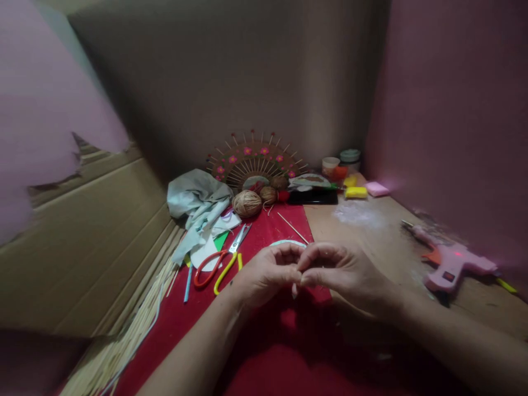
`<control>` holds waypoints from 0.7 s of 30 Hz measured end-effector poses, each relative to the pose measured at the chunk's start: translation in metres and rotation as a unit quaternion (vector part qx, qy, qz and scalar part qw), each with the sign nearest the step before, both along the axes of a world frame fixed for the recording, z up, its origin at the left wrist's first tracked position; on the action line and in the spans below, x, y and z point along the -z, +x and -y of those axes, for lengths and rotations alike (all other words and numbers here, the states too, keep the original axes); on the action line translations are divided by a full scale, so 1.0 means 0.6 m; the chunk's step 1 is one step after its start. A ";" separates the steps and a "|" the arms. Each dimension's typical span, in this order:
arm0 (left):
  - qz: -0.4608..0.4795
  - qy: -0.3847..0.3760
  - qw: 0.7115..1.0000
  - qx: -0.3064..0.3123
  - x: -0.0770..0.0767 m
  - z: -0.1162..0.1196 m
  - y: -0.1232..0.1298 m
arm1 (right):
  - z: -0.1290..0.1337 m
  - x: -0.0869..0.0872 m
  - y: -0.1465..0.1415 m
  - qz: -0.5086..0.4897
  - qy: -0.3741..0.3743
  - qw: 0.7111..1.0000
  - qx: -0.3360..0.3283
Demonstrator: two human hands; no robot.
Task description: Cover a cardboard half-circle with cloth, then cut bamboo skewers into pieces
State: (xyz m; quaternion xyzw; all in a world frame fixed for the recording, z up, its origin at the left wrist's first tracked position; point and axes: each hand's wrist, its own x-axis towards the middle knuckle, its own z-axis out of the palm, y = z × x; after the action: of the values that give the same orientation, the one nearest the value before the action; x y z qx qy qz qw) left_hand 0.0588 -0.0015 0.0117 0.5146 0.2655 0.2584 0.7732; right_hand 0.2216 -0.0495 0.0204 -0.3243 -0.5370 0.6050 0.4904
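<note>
My left hand (270,275) and my right hand (344,280) meet above a red cloth (272,357), thumbs and fingertips pinched together. What they pinch is too small to make out; a tiny pale tip shows just below the fingers. Behind the hands, a pale round-edged piece (289,242) is partly hidden, and a thin stick (292,227) lies by it. To the left of my left hand rest scissors (225,265) with one red and one yellow handle, blades apart.
A pink glue gun (457,264) lies at right, its red light on. Balls of twine (247,203), a decorated semicircular fan-like piece (251,157), yellow packets (356,192) and a dark phone-like slab (313,197) sit behind. Crumpled cloth (198,192), bundled sticks (136,330) and cardboard (94,247) are left.
</note>
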 end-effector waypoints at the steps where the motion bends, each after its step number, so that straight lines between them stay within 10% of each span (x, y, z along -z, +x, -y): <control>1: 0.000 0.000 1.000 0.006 -0.001 0.001 -0.001 | 0.002 0.001 -0.001 0.004 -0.002 1.000 -0.002; 13: 0.008 0.012 1.000 -0.007 0.009 0.001 -0.010 | 0.017 0.023 -0.008 0.079 0.169 0.979 0.077; 21: -0.001 0.002 1.000 0.026 0.016 -0.003 -0.019 | 0.012 0.019 -0.004 0.074 0.118 0.990 0.034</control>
State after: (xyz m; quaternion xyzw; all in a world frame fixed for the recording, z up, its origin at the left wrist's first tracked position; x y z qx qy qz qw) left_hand 0.0473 0.0002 0.0019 0.5235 0.2523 0.2381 0.7782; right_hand 0.2190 -0.0565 0.0090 -0.3259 -0.6284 0.4945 0.5043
